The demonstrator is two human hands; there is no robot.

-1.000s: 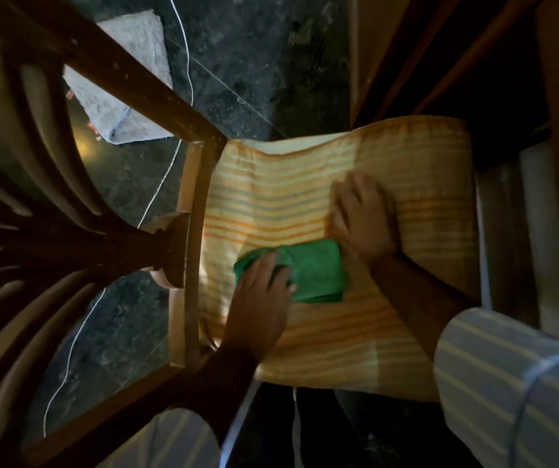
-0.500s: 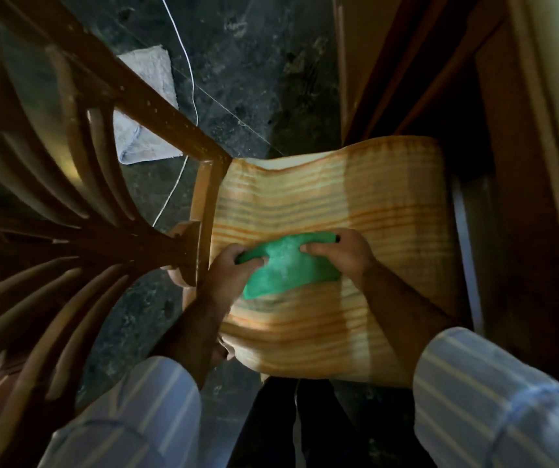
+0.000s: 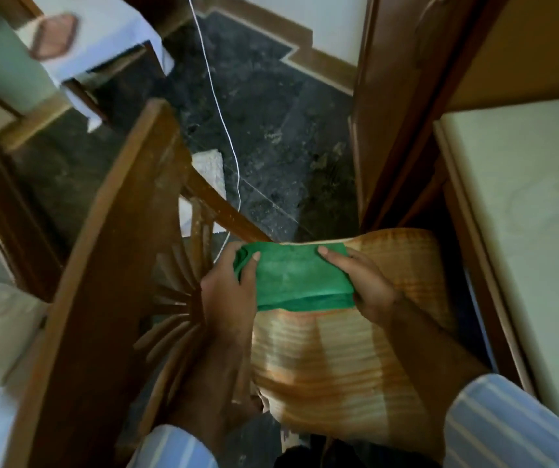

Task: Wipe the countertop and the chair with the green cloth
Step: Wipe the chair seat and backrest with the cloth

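The folded green cloth (image 3: pixel 296 276) is held up over the far part of the chair's striped orange seat cushion (image 3: pixel 335 359). My left hand (image 3: pixel 229 285) grips the cloth's left end, thumb on top. My right hand (image 3: pixel 362 282) grips its right end. The wooden chair back (image 3: pixel 109 265) with fanned spindles stands to the left of the cushion. A pale countertop (image 3: pixel 521 224) lies at the right, beside the chair.
Dark stone floor (image 3: pixel 271 130) stretches beyond the chair, crossed by a thin white cord (image 3: pixel 224 123). A white rag (image 3: pixel 208 167) lies on the floor behind the chair back. A wooden door frame (image 3: pixel 393 106) rises at the right. A cloth-covered table (image 3: pixel 102 38) is at the far left.
Both hands took hold of the green cloth and lifted it off the cushion. My view tilted up, showing more floor and the countertop.
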